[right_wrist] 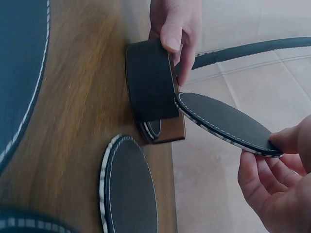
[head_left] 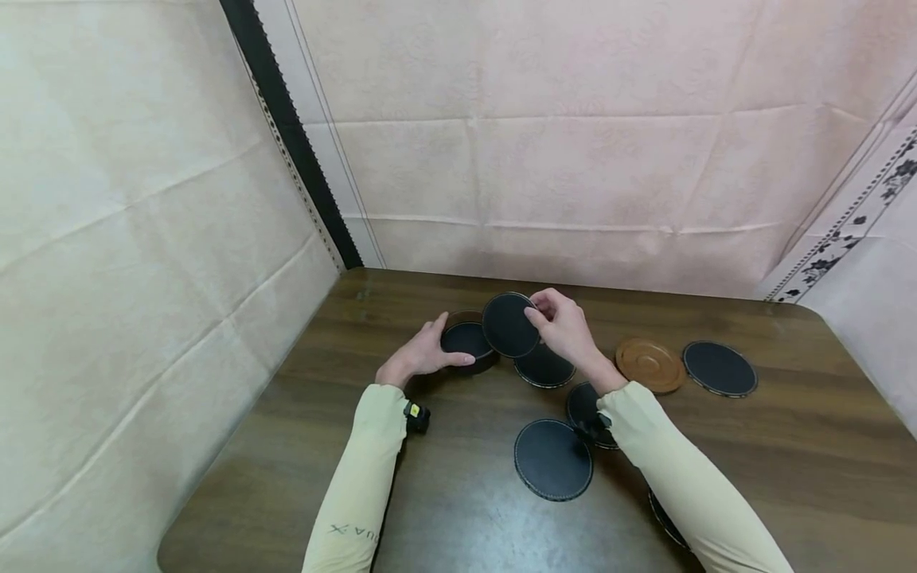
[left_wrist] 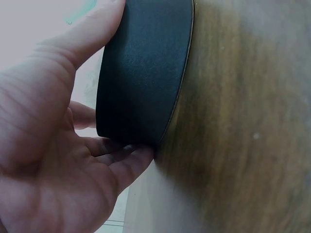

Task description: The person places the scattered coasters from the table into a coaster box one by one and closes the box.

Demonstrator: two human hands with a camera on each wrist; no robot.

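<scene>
My left hand grips a round black coaster holder with a brown inside, its thumb and fingers around the wall. In the left wrist view the smooth black wall of the holder shows against the palm. Between thumb and fingers, my right hand pinches the edge of a round black coaster with pale stitching. That coaster is tilted, and its far edge meets the holder's rim in the right wrist view. The holder has a gap in its side, through which stitched coaster edges show.
Another black coaster lies just right of the holder. Nearer the front are a flat coaster and one partly under the right forearm. A brown grooved disc and a further coaster lie right on the wooden table.
</scene>
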